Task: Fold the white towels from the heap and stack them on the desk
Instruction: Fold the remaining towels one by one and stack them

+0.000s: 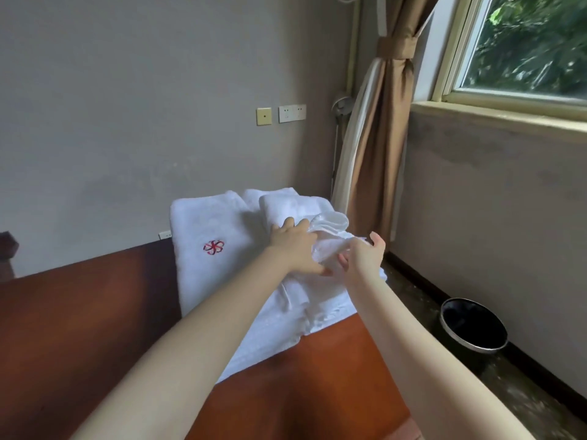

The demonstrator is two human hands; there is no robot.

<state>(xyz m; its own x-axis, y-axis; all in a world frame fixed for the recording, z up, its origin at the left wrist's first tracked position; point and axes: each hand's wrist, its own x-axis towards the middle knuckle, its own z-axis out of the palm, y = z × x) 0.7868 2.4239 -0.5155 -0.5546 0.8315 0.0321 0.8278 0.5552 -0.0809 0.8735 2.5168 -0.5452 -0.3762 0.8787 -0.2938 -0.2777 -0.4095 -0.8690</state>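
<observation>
The left hand (295,246) lies on top of a crumpled towel (330,246) at the far right end of the table (317,382). Its fingers reach forward over the cloth and its thumb points right along the near side. Cloth bunches up beside the palm, but I cannot tell whether the hand grips it or only presses on it.

The right hand (362,255) is just beside it on the right, released — palm turned toward the left hand, thumb raised and free, fingers loose with their tips touching the cloth. Both forearms are bare and stretch out over the table.

The crumpled towel sits on a flat towel (279,331) that runs down toward the near side of the table, its right edge at the table's edge. To the left, touching the pile, lies a logo towel (206,223) — folded, white, with a red flower-like mark. A folded towel (292,203) rests behind the hands, against the wall (127,122).

The table is red-brown wood. On the floor to its right stands a black bin (473,325) near the wall under the window (524,46). A brown curtain (381,128) is tied back in the corner, and sockets (292,113) sit on the wall above the towels.
</observation>
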